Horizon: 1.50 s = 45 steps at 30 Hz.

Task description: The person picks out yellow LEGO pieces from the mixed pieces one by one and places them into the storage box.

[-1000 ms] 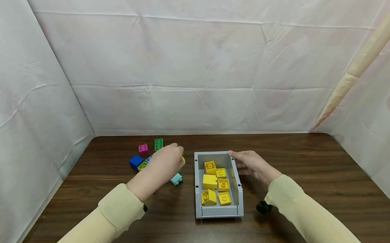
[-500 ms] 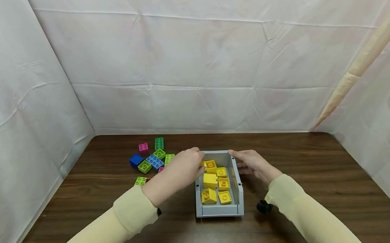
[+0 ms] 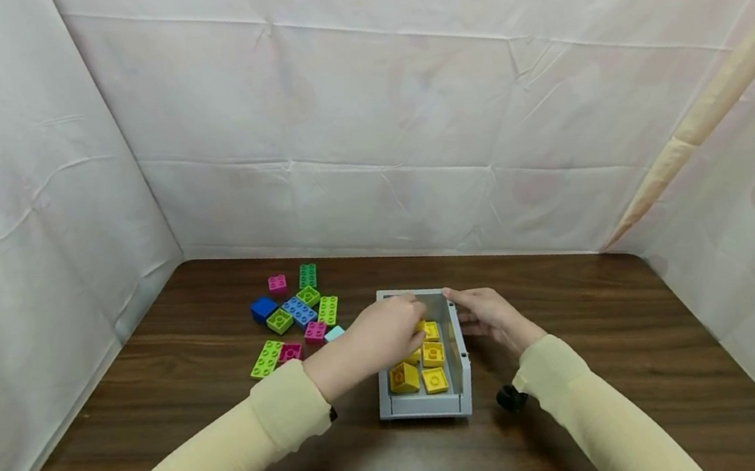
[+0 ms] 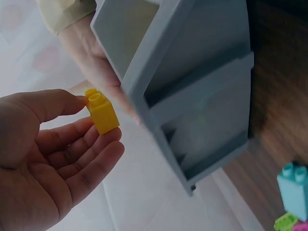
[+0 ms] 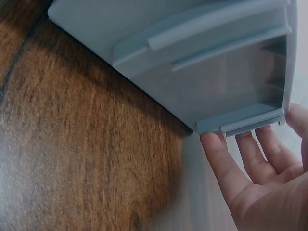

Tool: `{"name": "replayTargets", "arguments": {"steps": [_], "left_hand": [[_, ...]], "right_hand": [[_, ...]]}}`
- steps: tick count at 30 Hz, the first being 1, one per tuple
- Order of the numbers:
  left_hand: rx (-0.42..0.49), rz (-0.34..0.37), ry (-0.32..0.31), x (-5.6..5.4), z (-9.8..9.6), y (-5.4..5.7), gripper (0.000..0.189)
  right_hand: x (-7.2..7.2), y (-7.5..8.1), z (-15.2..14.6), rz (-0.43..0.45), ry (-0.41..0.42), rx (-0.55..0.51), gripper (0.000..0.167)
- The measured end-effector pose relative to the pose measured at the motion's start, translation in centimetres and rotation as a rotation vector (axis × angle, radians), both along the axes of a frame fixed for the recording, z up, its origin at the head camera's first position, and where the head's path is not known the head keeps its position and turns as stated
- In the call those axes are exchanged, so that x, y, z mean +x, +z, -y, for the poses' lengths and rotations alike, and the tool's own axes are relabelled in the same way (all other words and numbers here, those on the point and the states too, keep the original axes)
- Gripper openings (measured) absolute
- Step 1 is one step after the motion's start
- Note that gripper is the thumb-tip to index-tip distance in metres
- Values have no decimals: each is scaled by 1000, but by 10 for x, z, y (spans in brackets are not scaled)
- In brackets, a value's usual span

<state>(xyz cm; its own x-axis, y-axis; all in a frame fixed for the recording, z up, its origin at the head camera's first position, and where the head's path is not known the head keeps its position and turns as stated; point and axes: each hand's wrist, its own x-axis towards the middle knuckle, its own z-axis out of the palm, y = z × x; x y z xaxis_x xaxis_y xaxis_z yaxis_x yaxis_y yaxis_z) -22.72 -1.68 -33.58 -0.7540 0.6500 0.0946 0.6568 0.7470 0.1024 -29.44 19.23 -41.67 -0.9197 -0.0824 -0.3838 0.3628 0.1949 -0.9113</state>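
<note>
My left hand (image 3: 379, 336) is over the far part of a grey plastic bin (image 3: 421, 408), reaching in from the left. In the left wrist view it pinches a small yellow toy brick (image 4: 104, 115) between thumb and fingertips, above the bin's rim. Several yellow bricks (image 3: 436, 380) lie inside the bin, some hidden beneath that hand. My right hand (image 3: 488, 318) holds the bin's far right corner, its thumb at the top rim. In the right wrist view the fingers (image 5: 230, 171) are against the bin's outer wall.
Left of the bin, loose bricks lie on the dark wooden table (image 3: 588, 367): a blue brick (image 3: 263, 310), a dark green one (image 3: 308, 276), a pink one (image 3: 277, 284), a light blue one (image 4: 293, 190) and several lime ones. Pale cloth walls (image 3: 330, 112) border the table.
My left hand has moved right with the yellow brick, from the loose bricks to over the bin. The bricks it covered now show. My right hand has stayed at the bin's corner.
</note>
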Motion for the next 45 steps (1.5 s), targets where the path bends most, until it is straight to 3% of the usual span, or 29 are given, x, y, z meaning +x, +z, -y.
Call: {"name": "replayTargets", "arguments": {"steps": [8, 17, 24, 29, 35, 41, 45], "left_hand": [[-16, 23, -73, 2, -9, -20, 22], [13, 122, -136, 6, -21, -40, 17], [46, 169, -191, 5, -27, -50, 8], [38, 208, -181, 5, -32, -52, 12], [-18, 185, -167, 2, -36, -54, 15], [11, 203, -167, -2, -33, -57, 15], [56, 255, -134, -8, -22, -48, 24]], "right_hand": [[1, 1, 0, -12, 19, 1, 56], [1, 0, 0, -14, 26, -3, 56], [3, -1, -2, -7, 19, 5, 55], [1, 3, -5, -12, 36, 30, 63], [0, 20, -16, -36, 77, 21, 78], [0, 44, -32, -74, 121, 34, 69], [4, 62, -41, -127, 143, 68, 64]]}}
